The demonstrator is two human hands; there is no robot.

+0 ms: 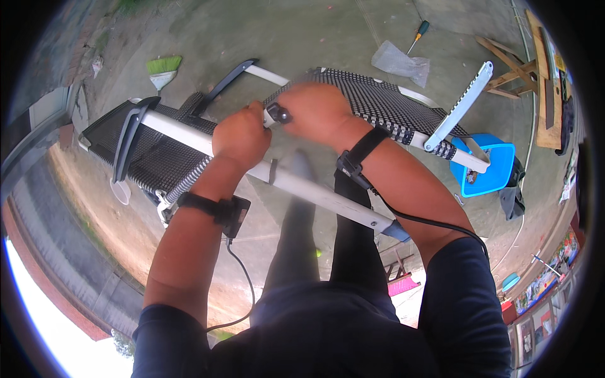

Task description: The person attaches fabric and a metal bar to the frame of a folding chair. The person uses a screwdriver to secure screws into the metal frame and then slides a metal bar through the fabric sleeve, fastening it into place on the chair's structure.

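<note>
A folding lounge chair with a black mesh seat and white tubular frame lies across the view in front of my legs, with black plastic armrests at the left. My left hand is closed on the white tube, left of a black joint fitting. My right hand is closed around the frame just right of that fitting, its fingertips hidden. A perforated metal bar sticks up from the chair's right part. Both wrists carry black straps.
A green broom is at the upper left, a screwdriver and clear plastic bag at the top. At the right are a blue bin with dark cloth beside it and wooden pieces. A pink object lies behind my legs.
</note>
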